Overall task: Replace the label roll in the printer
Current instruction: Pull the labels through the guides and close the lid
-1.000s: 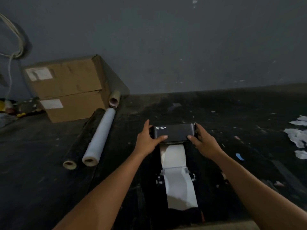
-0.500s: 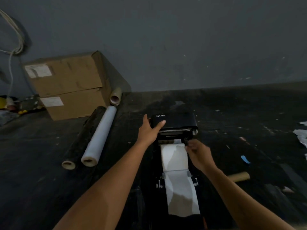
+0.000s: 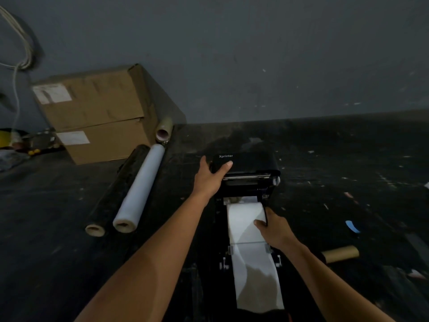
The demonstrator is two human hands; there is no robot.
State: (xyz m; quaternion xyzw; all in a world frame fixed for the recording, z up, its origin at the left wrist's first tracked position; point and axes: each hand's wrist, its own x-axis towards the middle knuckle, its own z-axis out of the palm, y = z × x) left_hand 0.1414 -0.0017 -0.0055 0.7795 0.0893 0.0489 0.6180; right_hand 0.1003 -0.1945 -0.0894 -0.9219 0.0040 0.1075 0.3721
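A black Xprinter label printer (image 3: 250,163) sits on the dark floor with its lid raised toward the wall. My left hand (image 3: 210,176) grips the lid's left corner and holds it up. Inside the open bay lies a white label roll (image 3: 243,219), and its white strip (image 3: 257,280) runs out toward me through the guides. My right hand (image 3: 274,228) rests on the roll's right end, thumb on the paper, fingers on the far side of the black edge.
Two stacked cardboard boxes (image 3: 95,112) stand at the back left against the wall. A black roll (image 3: 116,194) and a white film roll (image 3: 139,189) lie left of the printer. An empty cardboard core (image 3: 340,253) lies to the right. Paper scraps litter the floor.
The printer lid has swung up and open. My right hand left the lid and came down onto the right end of the label roll. My left hand stayed on the lid.
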